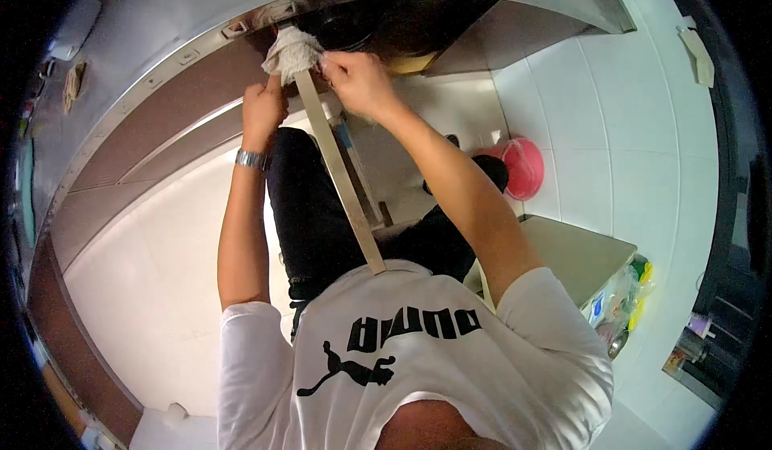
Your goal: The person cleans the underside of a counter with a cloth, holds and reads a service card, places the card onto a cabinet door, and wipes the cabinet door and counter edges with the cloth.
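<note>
A pale, crumpled cloth (293,53) is bunched around the far end of a long flat strip (336,160), which looks like wood. The strip's near end rests against the white shirt at my waist. My right hand (359,84) pinches the right side of the cloth, fingers closed. Just below the cloth on the left, my left hand (264,110) is closed, with its upper fingers at the cloth's lower edge. The cloth hides part of those fingertips and the strip's tip.
A metal counter edge (190,54) curves overhead, with a dark opening (434,24) beneath it. A pink bucket (524,168) stands by the tiled wall (575,128). Nearer me on the right is a low flat-topped unit (575,253) with plastic bags (623,293) beside it.
</note>
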A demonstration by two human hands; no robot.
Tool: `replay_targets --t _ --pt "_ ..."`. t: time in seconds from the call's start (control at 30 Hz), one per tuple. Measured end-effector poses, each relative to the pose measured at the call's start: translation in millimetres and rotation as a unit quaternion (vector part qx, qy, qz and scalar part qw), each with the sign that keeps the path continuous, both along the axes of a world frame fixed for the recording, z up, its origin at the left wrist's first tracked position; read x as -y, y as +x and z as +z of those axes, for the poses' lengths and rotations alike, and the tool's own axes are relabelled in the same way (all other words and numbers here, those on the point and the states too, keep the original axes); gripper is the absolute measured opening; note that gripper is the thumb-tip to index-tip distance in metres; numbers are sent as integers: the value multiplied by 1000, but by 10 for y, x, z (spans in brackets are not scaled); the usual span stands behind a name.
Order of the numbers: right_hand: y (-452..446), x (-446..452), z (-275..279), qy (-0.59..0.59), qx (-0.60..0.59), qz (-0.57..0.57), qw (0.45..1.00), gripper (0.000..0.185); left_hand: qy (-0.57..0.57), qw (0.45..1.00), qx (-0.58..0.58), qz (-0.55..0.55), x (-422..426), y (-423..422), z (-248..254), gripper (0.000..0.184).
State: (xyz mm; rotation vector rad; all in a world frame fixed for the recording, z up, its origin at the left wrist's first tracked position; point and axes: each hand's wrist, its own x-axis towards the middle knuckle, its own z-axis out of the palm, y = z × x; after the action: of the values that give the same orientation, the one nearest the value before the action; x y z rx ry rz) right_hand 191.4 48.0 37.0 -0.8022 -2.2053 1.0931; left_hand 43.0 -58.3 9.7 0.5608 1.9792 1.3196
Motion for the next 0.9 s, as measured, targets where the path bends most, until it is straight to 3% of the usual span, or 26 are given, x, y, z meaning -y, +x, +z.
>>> replay_targets --t 0.1,0.17,0.2,0.27,0.3,0.37,0.4,0.43,0.47,0.53,0.57,0.6,0.63,0.67,0.7,0.9 --pt "-9 -36 19 39 -6 -19 999 21 1 999 -35 19 -78 -45 24 50" --pt "-89 -122 125 87 53 -30 994 22 -7 985 -170 -8 -314 -200 -55 48" --pt "-144 -172 172 88 49 -35 994 22 -5 985 -174 -13 -448 -306 -127 48" --pt "-287 -299 234 88 75 -75 991 23 -39 937 -347 10 -694 -491 -223 43" --pt "-353 -370 252 85 70 -78 991 24 -49 873 -484 -22 -731 -426 -88 39" --pt "-505 -459 244 85 119 -95 985 24 -102 896 -431 -32 -892 -513 -68 37" --pt "-571 -509 237 83 170 -109 976 24 -126 857 -495 -67 -896 -549 -82 35" --pt "-588 -505 202 78 147 -106 980 23 -146 810 -560 -96 -899 -583 -94 34" --pt "-554 -460 134 73 147 -105 981 23 -150 809 -559 -99 -845 -603 -134 34" --pt "-517 -448 98 33 57 -103 993 23 -166 814 -531 -168 -842 -676 -138 35" --pt "-481 -434 72 32 56 -104 992 23 -91 851 -495 -151 -770 -659 -183 37" --pt "-409 -408 73 20 61 -87 994 23 -91 849 -497 -153 -698 -588 -159 37" --pt "-348 -388 85 9 61 -70 996 24 -45 940 -327 -86 -635 -493 -85 37" --pt "-271 -355 100 7 56 -75 996 24 2 990 -143 -19 -567 -374 -4 38" --pt "-194 -296 100 15 56 -62 996 24 36 999 -13 17 -467 -225 100 37" --pt "171 69 100 -3 28 -38 999 24 26 998 20 -51 -5 88 128 36"
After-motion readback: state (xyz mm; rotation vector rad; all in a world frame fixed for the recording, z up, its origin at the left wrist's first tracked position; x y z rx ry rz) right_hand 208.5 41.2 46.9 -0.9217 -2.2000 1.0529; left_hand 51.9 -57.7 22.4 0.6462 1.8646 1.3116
